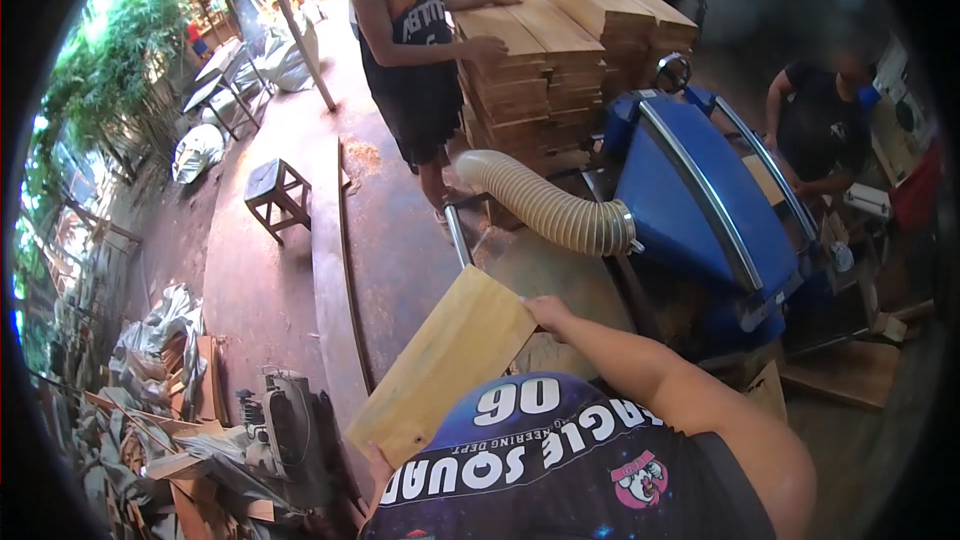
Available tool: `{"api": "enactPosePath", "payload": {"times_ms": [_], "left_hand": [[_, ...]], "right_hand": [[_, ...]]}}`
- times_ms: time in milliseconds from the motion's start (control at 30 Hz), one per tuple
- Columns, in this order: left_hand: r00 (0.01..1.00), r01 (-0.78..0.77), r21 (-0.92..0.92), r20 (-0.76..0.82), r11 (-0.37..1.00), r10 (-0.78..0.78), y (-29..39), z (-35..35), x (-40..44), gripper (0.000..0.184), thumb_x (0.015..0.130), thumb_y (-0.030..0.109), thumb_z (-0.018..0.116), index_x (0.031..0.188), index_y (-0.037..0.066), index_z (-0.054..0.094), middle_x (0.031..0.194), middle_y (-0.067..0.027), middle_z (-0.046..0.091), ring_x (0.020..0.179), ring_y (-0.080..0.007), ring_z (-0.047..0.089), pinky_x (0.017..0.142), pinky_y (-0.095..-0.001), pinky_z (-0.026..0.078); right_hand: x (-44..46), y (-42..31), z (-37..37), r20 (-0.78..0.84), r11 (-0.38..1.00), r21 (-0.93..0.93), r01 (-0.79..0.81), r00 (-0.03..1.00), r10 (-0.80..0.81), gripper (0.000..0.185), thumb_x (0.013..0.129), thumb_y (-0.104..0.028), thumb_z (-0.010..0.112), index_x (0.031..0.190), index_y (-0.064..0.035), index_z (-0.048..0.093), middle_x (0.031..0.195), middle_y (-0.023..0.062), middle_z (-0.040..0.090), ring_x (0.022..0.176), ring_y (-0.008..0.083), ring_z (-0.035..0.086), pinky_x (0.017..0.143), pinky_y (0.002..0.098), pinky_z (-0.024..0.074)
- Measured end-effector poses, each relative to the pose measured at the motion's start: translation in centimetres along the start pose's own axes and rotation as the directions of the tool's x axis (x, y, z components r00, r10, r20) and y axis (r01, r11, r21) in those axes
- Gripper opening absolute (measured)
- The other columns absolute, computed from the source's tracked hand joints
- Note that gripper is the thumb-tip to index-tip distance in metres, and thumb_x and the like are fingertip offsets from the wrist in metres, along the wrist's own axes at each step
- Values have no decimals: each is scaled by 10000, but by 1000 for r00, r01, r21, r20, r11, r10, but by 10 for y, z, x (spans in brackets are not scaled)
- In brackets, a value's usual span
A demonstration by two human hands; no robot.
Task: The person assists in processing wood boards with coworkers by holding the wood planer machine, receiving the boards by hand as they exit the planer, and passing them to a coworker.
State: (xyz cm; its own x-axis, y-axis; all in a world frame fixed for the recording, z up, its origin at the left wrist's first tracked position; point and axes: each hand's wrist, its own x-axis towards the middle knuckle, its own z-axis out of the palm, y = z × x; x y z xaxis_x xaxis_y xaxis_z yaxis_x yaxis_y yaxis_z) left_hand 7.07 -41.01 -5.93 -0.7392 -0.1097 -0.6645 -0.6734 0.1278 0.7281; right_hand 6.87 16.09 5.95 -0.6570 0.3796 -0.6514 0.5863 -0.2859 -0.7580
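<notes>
A flat, light wooden board (pixel 445 355) lies slantwise in front of my body, held at both ends. At its far right corner, my right hand (pixel 547 313) grips the edge with fingers closed. My left hand (pixel 380 466) holds the near left end; most of that hand is hidden by the board and my shirt. Just beyond the board stands a blue machine (pixel 700 205) with a ribbed hose (pixel 550 202) running from its side. A metal bar (pixel 458 236) shows past the board's far edge.
Stacked boards (pixel 530 30) stand behind the machine, with a person (pixel 410 50) touching them. Another person (pixel 825 120) is at the machine's far side. A stool (pixel 278 198) and a long plank (pixel 330 260) are to the left. Scrap wood (pixel 190 440) and a motor (pixel 285 420) lie lower left.
</notes>
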Motion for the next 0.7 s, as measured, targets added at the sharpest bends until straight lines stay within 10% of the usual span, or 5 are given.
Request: {"api": "enactPosePath", "payload": {"times_ms": [100, 367, 467, 667, 700], "left_hand": [[1000, 4, 76, 19, 997, -5, 0, 19, -4, 854, 1002, 781, 385, 1564, 139, 430, 1520, -121, 561, 1366, -366, 539, 1155, -587, 382], [954, -234, 193, 233, 953, 187, 144, 129, 36, 840, 988, 795, 399, 1512, 142, 469, 1488, -118, 571, 1341, -345, 537, 1145, -570, 382], [866, -399, 157, 387, 904, 315, 250, 209, 40, 835, 982, 800, 404, 1492, 143, 483, 1476, -117, 575, 1332, -337, 537, 1142, -563, 382], [684, -529, -73, 554, 846, 475, 386, 344, -10, 827, 971, 811, 414, 1453, 146, 511, 1452, -115, 582, 1314, -322, 535, 1134, -550, 381], [654, -536, -106, 575, 838, 492, 407, 367, -23, 826, 969, 812, 416, 1446, 146, 516, 1448, -115, 584, 1311, -319, 535, 1133, -548, 381]], "right_hand": [[2, 11, -1, -19, 937, 348, -15, 1000, 23, 364, 1038, -367, 658, 1034, -13, 744, 925, 118, 748, 760, 236, 719, 731, 392, 599], [7, 50, 14, 246, 948, 274, -162, 965, 94, 215, 991, -302, 728, 1049, -99, 767, 905, 53, 752, 768, 184, 676, 702, 385, 562], [5, 27, 25, -129, 999, 43, -26, 991, 32, 302, 944, -370, 767, 1046, -85, 772, 843, 47, 719, 602, 150, 593, 515, 293, 458], [119, -16, 72, 95, 870, 394, 296, 929, -358, 586, 825, -461, 880, 1171, -7, 744, 949, 70, 722, 741, 161, 637, 558, 341, 499], [15, -84, 50, 58, 928, 283, 241, 962, -267, 575, 834, -421, 878, 1232, -39, 717, 973, 62, 712, 814, 163, 642, 625, 362, 511]]}}
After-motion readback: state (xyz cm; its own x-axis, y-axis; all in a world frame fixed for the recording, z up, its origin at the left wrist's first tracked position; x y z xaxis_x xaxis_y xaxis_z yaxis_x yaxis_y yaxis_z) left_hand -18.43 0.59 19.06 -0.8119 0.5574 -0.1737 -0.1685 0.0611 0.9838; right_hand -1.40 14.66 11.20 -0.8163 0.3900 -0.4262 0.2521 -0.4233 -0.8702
